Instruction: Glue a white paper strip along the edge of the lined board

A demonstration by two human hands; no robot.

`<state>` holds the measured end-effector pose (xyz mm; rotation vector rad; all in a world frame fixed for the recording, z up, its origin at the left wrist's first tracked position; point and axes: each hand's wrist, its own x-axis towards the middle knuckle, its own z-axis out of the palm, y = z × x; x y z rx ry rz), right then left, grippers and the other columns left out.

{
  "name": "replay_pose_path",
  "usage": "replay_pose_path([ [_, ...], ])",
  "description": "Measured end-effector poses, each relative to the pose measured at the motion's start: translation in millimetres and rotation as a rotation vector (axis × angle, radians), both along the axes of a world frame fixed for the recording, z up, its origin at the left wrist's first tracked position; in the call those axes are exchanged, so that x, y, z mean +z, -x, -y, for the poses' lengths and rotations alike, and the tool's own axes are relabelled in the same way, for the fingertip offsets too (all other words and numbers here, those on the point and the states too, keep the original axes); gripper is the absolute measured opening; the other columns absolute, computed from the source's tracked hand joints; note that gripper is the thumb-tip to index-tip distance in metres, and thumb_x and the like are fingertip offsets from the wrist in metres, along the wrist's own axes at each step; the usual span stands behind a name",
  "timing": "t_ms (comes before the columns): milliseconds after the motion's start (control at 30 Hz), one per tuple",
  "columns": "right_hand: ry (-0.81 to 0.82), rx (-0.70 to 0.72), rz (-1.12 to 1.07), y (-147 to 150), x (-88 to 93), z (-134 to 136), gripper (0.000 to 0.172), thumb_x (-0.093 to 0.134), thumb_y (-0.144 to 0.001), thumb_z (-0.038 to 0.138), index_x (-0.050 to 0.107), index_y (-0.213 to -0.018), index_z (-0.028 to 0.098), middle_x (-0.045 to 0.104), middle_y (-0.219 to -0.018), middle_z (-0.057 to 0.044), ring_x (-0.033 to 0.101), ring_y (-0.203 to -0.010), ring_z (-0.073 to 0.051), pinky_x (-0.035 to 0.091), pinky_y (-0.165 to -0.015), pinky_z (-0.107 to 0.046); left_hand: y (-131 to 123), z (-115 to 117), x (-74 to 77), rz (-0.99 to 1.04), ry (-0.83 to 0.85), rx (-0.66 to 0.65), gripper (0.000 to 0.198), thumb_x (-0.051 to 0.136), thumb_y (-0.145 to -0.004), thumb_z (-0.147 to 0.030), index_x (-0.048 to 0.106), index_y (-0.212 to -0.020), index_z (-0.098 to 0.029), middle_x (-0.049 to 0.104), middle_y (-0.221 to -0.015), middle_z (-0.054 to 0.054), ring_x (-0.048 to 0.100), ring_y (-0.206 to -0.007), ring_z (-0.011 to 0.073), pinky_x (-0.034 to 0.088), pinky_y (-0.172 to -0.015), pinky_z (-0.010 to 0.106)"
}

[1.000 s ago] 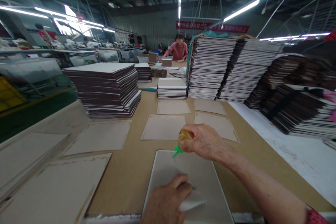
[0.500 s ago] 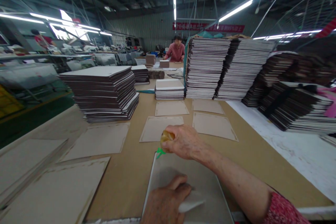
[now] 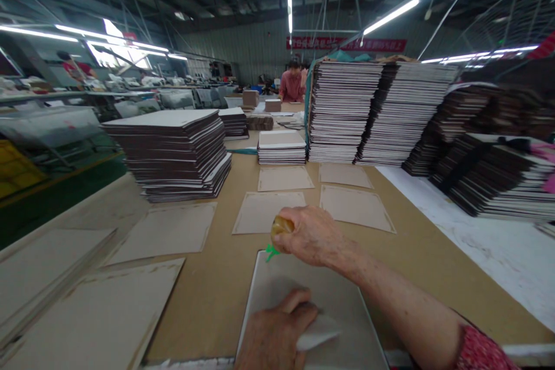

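My right hand (image 3: 314, 236) is closed around a small yellow bottle (image 3: 281, 225) with a green tip (image 3: 271, 253), held tip-down over the far left corner of a grey board (image 3: 333, 300) lying in front of me on the brown table (image 3: 208, 289). My left hand (image 3: 273, 335) rests on the near part of that board, pressing a white cloth or paper piece (image 3: 318, 334) under its fingers.
Several flat grey boards (image 3: 269, 211) lie spread on the table. A tall dark stack (image 3: 173, 150) stands at left, taller stacks (image 3: 347, 110) at centre right, slumped stacks (image 3: 498, 173) at right. A person in red (image 3: 292, 82) works at the far end.
My right hand with the bottle moved left along the board's far edge, from its middle to the left corner, then held there. The left hand stayed put.
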<state>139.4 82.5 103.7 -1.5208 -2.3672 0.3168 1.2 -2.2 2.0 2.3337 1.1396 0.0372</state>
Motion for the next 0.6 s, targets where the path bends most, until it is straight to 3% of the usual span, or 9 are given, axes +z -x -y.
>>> replay_pose_path([
  [267,0.084,-0.122,0.011,-40,4.1,2,0.011,0.062,-0.072,0.035,0.064,-0.073,0.024,0.057,-0.06,0.003,0.044,-0.052,-0.012,0.019,-0.049,-0.027,-3,3,6.1,-0.023,-0.006,0.027,0.062,0.05,-0.061,-0.012,0.054,-0.12,-0.029,0.049,-0.139,-0.002,0.063,-0.107,0.0226,0.053,-0.094,0.036],
  [600,0.207,-0.281,-0.044,-106,-5.0,18,0.014,0.057,-0.078,0.035,0.06,-0.071,0.023,0.057,-0.059,0.003,0.047,-0.053,-0.013,0.025,-0.049,-0.026,-5,6,11.3,-0.07,-0.014,0.049,0.065,0.049,-0.062,-0.009,0.053,-0.123,-0.03,0.046,-0.142,-0.003,0.061,-0.11,0.0213,0.051,-0.097,0.034],
])
